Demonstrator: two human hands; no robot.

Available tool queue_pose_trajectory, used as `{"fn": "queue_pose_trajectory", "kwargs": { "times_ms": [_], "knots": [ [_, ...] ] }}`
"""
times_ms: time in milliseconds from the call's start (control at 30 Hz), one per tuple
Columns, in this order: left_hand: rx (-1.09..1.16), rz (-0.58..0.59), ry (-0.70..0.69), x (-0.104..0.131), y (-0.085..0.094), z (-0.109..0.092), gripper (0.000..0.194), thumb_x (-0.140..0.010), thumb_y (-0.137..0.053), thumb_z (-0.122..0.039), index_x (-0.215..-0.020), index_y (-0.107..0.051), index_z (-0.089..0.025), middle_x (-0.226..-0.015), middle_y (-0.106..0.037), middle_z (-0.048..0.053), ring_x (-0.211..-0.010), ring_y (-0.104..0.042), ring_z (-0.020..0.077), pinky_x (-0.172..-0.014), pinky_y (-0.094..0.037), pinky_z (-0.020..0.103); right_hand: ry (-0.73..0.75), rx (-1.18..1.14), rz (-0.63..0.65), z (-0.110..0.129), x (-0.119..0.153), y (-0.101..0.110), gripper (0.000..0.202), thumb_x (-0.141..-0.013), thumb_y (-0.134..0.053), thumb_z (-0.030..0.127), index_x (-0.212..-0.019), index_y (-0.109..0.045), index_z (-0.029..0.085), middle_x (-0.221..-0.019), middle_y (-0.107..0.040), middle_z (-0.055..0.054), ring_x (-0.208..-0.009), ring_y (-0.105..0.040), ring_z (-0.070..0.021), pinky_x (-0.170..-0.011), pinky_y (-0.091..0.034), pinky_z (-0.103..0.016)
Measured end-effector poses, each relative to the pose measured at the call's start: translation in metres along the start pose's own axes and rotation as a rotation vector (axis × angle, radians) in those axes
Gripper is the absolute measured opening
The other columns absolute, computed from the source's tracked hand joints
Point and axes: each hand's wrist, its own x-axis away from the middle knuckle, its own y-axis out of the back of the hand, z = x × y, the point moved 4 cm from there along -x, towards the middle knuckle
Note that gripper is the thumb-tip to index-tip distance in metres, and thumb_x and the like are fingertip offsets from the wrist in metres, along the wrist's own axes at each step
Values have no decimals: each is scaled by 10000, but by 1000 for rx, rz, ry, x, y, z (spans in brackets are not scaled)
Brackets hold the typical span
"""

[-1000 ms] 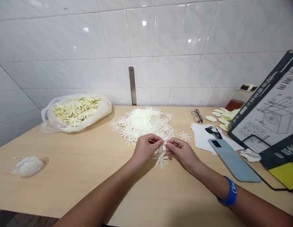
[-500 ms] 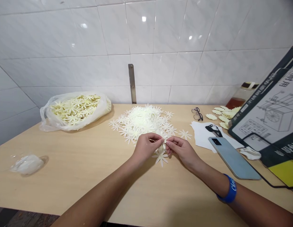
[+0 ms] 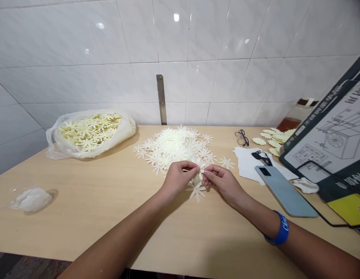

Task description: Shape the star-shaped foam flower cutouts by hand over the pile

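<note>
Both hands meet at the near edge of a heap of pale cream flower-shaped pieces (image 3: 175,143) on the wooden table. My left hand (image 3: 180,177) pinches a small pale flower piece (image 3: 201,170) between thumb and forefinger. From the other side, my right hand (image 3: 222,181) has thumb and forefinger closed on the same piece; its other fingers are curled. Just below the fingertips a single flower piece (image 3: 196,190) lies on the table. The fingers partly hide the held piece.
An open plastic bag of yellowish flower pieces (image 3: 92,130) is at the back left, a small clear bag (image 3: 33,200) at the left. To the right are glasses (image 3: 242,138), white paper (image 3: 245,164), a phone (image 3: 286,191), a jar (image 3: 292,116) and a large box (image 3: 334,135).
The whole view has shifted slightly. Both hands stay together on the flower piece, with only a slight change at the fingertips.
</note>
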Motion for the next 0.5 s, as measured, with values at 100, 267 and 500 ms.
{"fn": "queue_pose_trajectory", "kwargs": {
  "times_ms": [100, 267, 500],
  "knots": [
    [9, 4, 11, -1, 0, 4, 180, -730, -672, -329, -739, -715, -155, -763, -708, 43, -720, -612, 159, -661, -457, 259, -5, -3, 5, -1, 0, 0, 305, -768, -721, 469, -740, -632, 180, -675, -621, -10, -589, -573, -138, -599, -484, -307],
    [9, 14, -5, -1, -2, 7, 202, -734, -679, -353, -728, -704, -153, -746, -699, 40, -706, -607, 153, -640, -448, 253, -8, 0, 6, 0, 1, -1, 298, -769, -724, 463, -744, -636, 180, -664, -620, -4, -588, -571, -136, -607, -474, -310],
    [-127, 38, -94, 1, -4, 7, 212, -761, -664, -375, -763, -700, -167, -775, -707, 47, -700, -621, 164, -629, -459, 266, -28, -34, 29, -5, 0, 0, 293, -771, -731, 458, -781, -663, 173, -676, -635, -10, -594, -577, -134, -602, -473, -299]
  ]
}}
